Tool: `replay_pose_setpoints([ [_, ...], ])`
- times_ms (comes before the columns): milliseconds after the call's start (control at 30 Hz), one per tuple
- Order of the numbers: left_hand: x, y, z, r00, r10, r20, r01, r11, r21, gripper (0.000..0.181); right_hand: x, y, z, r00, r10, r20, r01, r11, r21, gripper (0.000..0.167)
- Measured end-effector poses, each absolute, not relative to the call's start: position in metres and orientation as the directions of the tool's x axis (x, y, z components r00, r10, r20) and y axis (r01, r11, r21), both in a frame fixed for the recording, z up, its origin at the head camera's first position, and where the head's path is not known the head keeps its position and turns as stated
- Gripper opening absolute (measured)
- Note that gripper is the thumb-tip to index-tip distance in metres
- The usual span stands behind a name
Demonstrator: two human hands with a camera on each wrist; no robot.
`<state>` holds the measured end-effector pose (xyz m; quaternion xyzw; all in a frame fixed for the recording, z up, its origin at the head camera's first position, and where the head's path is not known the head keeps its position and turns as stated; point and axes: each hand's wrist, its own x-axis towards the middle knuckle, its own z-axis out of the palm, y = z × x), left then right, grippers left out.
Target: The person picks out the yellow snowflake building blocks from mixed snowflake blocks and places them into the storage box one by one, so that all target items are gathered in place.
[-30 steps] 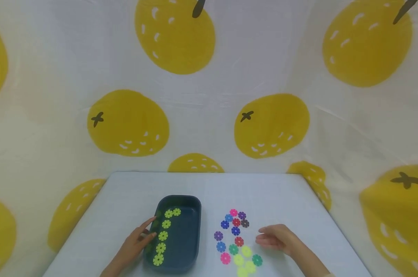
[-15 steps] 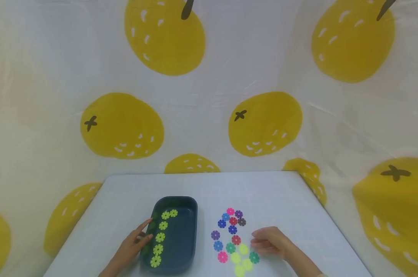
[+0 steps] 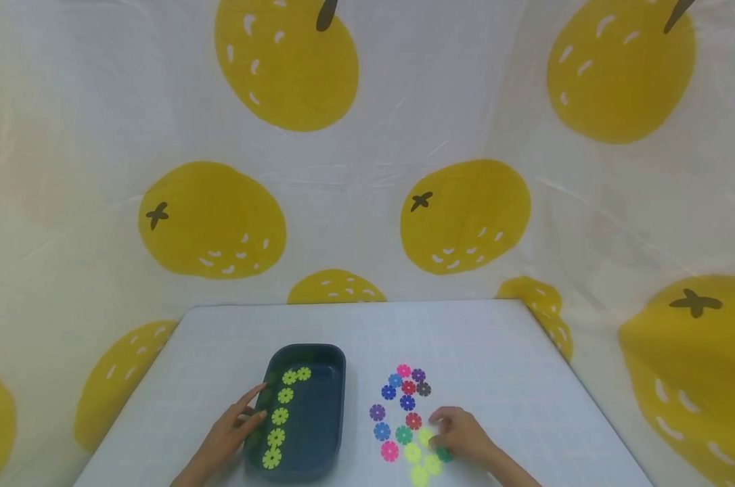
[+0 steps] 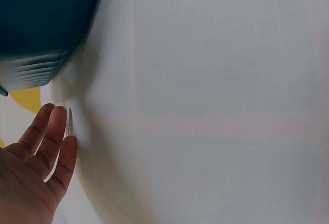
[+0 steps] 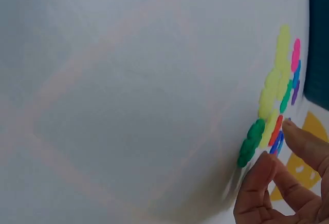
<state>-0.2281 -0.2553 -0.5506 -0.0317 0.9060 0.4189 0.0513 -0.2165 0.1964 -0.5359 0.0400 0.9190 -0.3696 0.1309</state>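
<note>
A dark blue tray (image 3: 311, 426) stands on the table, with several yellow-green notched discs (image 3: 280, 416) in a bent line along its left side. My left hand (image 3: 227, 431) rests at the tray's left rim, its fingertips by the edge and its fingers loosely spread. In the left wrist view, fingers hang beside the tray's outer wall. Over the loose discs to the right, my right hand (image 3: 461, 436) reaches down with bent fingers beside a pale yellow disc (image 3: 425, 437). It partly covers a dark green disc (image 5: 251, 143). The right wrist view shows thumb and fingertips apart, nothing between them.
Right of the tray lie several loose discs: pink (image 3: 389, 451), blue (image 3: 382, 431), purple (image 3: 377, 412), red (image 3: 413, 421), grey (image 3: 424, 389) and green (image 3: 403, 435). The white table (image 3: 495, 338) meets a curtain (image 3: 355, 169) printed with yellow fruit.
My right hand has moved left and down over the yellow and green discs, its fingers bending more. My left hand stays at the tray's rim. The head view has shifted slightly.
</note>
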Motion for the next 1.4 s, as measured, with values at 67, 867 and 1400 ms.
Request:
replay_pose_setpoints([
  [67, -0.228, -0.255, -0.551, -0.993, -0.015, -0.118, -0.100, 0.643, 0.760, 0.063, -0.217, 0.194, -0.538, -0.967, -0.054, -0.249, 0.129, 0.741, -0.660, 0.032],
  [867, -0.226, -0.253, -0.547, -0.992, -0.016, -0.125, -0.107, 0.638, 0.763, 0.063, -0.215, 0.195, -0.547, -0.979, -0.128, -0.161, 0.003, 0.772, -0.636, 0.031],
  [1400, -0.227, -0.254, -0.548, -0.992, -0.008, -0.127, -0.102, 0.643, 0.759, 0.063, -0.211, 0.188, -0.546, -0.968, -0.104, -0.230, 0.074, 0.755, -0.651, 0.016],
])
